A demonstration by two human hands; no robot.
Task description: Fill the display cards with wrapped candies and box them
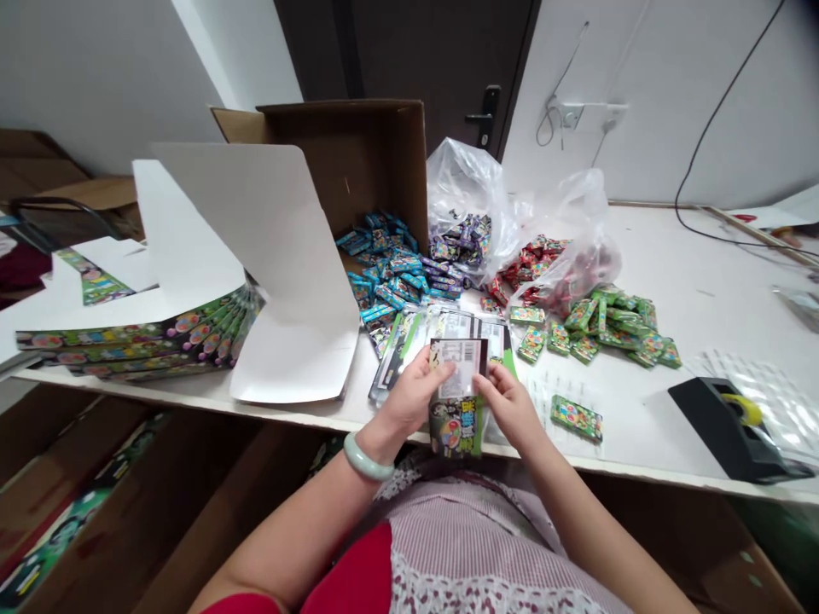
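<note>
Both hands hold a printed packet (pixel 455 426) at the table's front edge, its white text panel with a barcode facing up. My left hand (pixel 419 388) grips it from the left, thumb across the text panel. The thumb and fingers of my right hand (pixel 508 399) pinch its right edge. Just beyond lie several similar green and black packets (pixel 400 341), partly hidden by the hands. A small green candy box (pixel 577 418) rests on a clear plastic sleeve (pixel 550 388) to the right of my right hand. Whether anything is inside the held packet cannot be seen.
Blue (pixel 390 269), purple (pixel 464 239), red (pixel 531 264) and green small boxes (pixel 620 324) lie in heaps. A cardboard carton (pixel 384 145) stands behind. White display boxes (pixel 294 350) sit left; a black tape dispenser (pixel 723 431) and clear sleeves (pixel 768 401) lie right.
</note>
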